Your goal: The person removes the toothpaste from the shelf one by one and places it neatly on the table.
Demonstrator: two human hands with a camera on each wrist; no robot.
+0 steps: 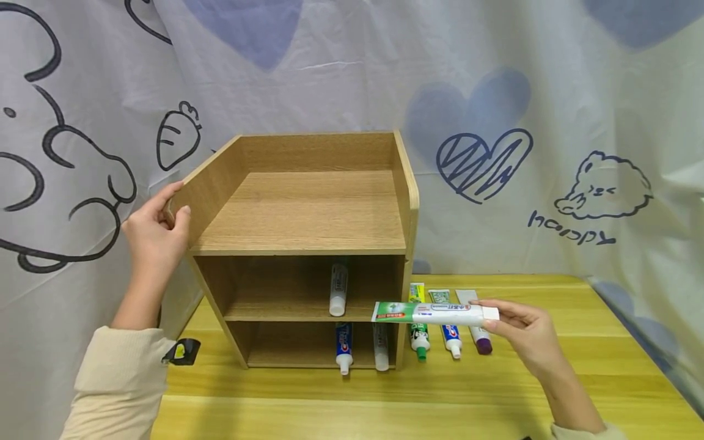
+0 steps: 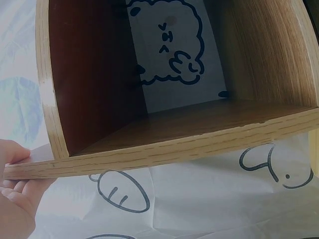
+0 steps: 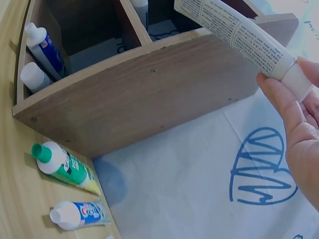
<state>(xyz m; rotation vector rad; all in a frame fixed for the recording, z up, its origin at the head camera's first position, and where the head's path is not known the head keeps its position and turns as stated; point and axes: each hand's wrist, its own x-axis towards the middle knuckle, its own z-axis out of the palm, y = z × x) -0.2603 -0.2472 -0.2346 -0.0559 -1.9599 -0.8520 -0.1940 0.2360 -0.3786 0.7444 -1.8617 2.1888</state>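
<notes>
A wooden shelf unit (image 1: 308, 201) stands on the yellow table (image 1: 418, 397). My left hand (image 1: 156, 229) grips the top front corner of its left side panel (image 2: 164, 152), thumb over the edge. My right hand (image 1: 522, 333) pinches a white and green toothpaste tube (image 1: 434, 312) by its cap end and holds it level in front of the shelf's right side, the flat end at the middle shelf; the tube (image 3: 234, 37) also shows in the right wrist view. One white tube (image 1: 338, 289) lies on the middle shelf. Two tubes (image 1: 344, 348) lie on the bottom shelf.
Three more tubes lie in a row on the table right of the shelf: a green-capped one (image 1: 419, 330), a white-capped one (image 1: 451, 333) and a purple-capped one (image 1: 480, 333). A printed white cloth (image 1: 550, 153) hangs behind. A small black clip (image 1: 184, 351) sits at the table's left edge.
</notes>
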